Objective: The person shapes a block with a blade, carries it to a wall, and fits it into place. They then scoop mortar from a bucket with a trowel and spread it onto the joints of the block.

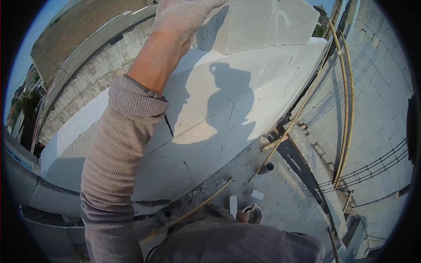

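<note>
My left hand, pale with dust, is at the upper left end of a light grey building block. One digit stretches right across the block's end, and the other fingers are cut off by the top edge of the view. The hand appears to grip that end. Beneath the block is a wall of the same pale blocks, with thin joints between them. The block sits at a slight angle, one corner towards me. My shadow falls over the wall face. My right hand is out of view.
Far below on the grey floor stand a bucket, a dark pipe end and small block pieces. Bamboo poles lean at the right before another block wall. Thin steel bars jut out there.
</note>
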A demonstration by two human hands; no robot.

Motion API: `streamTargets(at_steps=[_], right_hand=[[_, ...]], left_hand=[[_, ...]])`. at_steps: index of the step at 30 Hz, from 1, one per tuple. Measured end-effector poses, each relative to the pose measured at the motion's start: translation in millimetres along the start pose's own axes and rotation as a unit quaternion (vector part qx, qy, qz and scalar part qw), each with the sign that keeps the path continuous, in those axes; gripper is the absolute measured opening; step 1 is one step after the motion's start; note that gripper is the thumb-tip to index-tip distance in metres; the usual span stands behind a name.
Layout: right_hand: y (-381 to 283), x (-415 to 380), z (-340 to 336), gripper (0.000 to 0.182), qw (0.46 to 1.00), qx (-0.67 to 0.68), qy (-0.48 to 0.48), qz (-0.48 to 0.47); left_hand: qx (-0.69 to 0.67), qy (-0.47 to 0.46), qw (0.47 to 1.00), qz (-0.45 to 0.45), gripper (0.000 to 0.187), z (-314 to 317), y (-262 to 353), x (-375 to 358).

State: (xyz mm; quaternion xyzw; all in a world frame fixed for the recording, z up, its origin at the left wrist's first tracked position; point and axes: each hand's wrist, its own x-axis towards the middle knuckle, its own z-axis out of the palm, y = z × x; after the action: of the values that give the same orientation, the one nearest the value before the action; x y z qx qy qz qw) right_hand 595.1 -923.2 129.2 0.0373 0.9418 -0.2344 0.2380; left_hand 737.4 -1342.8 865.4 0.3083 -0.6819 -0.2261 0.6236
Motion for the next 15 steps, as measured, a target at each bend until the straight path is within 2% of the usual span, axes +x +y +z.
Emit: streamTargets(at_steps=[2, 4, 6, 7, 9, 11, 13, 15], right_hand=[[8.0, 1.0, 4.1, 0.048, 0.999, 0.033, 0.029, -0.013], [-18.7, 33.4, -14.5, 0.042, 0.977, -0.085, 0.027, -0.192], [-64.7, 66.2, -19.9, 0.038, 0.982, -0.032, 0.078, -0.167], [-86.7, 77.4, -21.6, 0.038, 0.981, 0.041, 0.101, -0.161], [-117.2, 83.7, -27.8, 0.037, 0.973, 0.137, 0.122, -0.141], [-139.2, 89.1, -30.7, 0.037, 0.965, 0.191, 0.105, -0.148], [-118.9, 120.4, 6.4, 0.036, 0.97, 0.158, 0.092, -0.161], [-96.4, 102.6, 7.1, 0.036, 0.978, 0.147, 0.06, -0.134]], left_hand=[[-0.007, -0.129, 0.992, 0.015, 0.11, -7.5, 1.7, 3.5], [-0.009, -0.247, 0.967, 0.052, 0.112, -12.2, 13.8, 14.7], [-0.008, -0.339, 0.935, 0.107, 0.114, -4.7, 29.0, 30.6], [-0.008, -0.373, 0.918, 0.134, 0.114, 1.2, 34.9, 38.5], [0.064, -0.288, 0.945, 0.14, 0.09, 19.0, 17.7, 38.4], [0.014, -0.183, 0.973, 0.139, 0.087, 40.6, 3.4, 39.5], [-0.036, -0.161, 0.979, 0.116, 0.08, 50.1, 7.5, 34.2], [-0.037, -0.135, 0.983, 0.116, 0.08, 53.3, 5.6, 32.5]])
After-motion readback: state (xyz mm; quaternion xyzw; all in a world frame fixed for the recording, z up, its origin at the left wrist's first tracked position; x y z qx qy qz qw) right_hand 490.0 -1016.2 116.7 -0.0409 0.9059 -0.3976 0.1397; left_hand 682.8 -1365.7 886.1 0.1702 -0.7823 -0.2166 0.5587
